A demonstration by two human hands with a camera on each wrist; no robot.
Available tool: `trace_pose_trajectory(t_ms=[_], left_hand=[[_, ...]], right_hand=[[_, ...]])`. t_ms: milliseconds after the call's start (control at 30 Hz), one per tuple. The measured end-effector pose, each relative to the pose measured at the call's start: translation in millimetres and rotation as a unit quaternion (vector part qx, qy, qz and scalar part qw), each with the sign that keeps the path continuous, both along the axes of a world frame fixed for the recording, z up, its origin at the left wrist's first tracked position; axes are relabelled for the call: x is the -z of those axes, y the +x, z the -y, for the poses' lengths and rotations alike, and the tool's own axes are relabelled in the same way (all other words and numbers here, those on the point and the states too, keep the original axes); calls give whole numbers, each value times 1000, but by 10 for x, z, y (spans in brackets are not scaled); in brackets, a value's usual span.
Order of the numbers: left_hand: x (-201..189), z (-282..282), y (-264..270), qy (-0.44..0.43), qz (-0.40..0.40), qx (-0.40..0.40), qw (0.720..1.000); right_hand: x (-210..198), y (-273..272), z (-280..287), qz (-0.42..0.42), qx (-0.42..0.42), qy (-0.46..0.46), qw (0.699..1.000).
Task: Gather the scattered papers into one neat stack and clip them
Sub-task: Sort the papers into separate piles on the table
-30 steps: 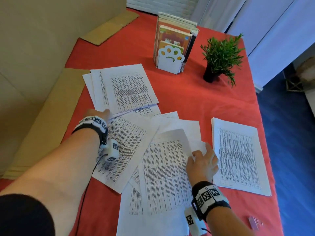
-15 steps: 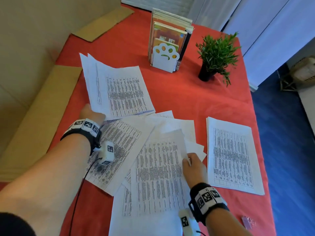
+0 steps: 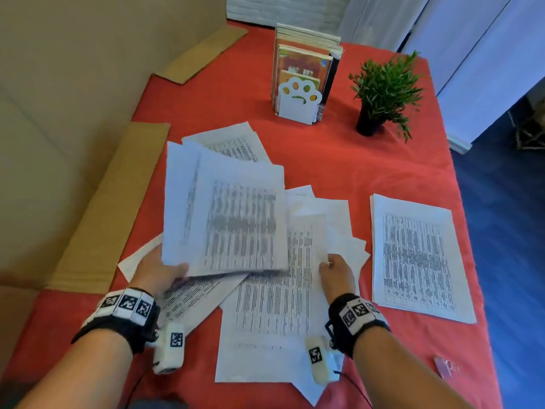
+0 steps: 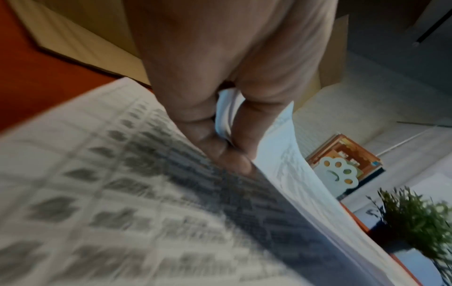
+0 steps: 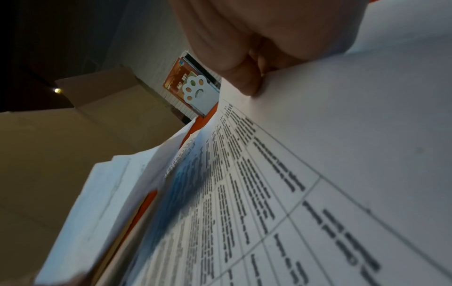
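Red table [image 3: 348, 160] under papers [image 3: 413, 255], plant [image 3: 383, 93]

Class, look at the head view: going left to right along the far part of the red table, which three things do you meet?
Cardboard strip → book stand → potted plant.

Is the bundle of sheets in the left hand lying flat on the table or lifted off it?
Lifted. The left hand pinches the bundle at its near corner; it hangs tilted above other sheets.
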State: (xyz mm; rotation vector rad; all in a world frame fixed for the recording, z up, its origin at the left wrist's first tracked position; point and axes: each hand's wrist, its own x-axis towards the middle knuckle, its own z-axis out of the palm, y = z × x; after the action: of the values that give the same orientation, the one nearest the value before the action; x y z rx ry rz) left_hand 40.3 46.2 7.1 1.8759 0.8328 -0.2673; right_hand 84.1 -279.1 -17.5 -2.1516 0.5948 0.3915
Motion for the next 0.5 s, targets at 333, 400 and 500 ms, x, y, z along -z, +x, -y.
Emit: trace_pose_trajectory(t_ms=[333, 400, 500], left_hand=[[-41, 538, -331, -52, -94, 205, 973], [-58, 623, -279, -74, -74, 218, 970], [-26, 507, -36, 61, -6, 129, 990]], right_hand=[[-94, -117, -19, -44, 50, 141, 988], [-59, -126, 61, -41, 34, 88, 995], [-7, -174, 206, -9, 37, 41, 998]])
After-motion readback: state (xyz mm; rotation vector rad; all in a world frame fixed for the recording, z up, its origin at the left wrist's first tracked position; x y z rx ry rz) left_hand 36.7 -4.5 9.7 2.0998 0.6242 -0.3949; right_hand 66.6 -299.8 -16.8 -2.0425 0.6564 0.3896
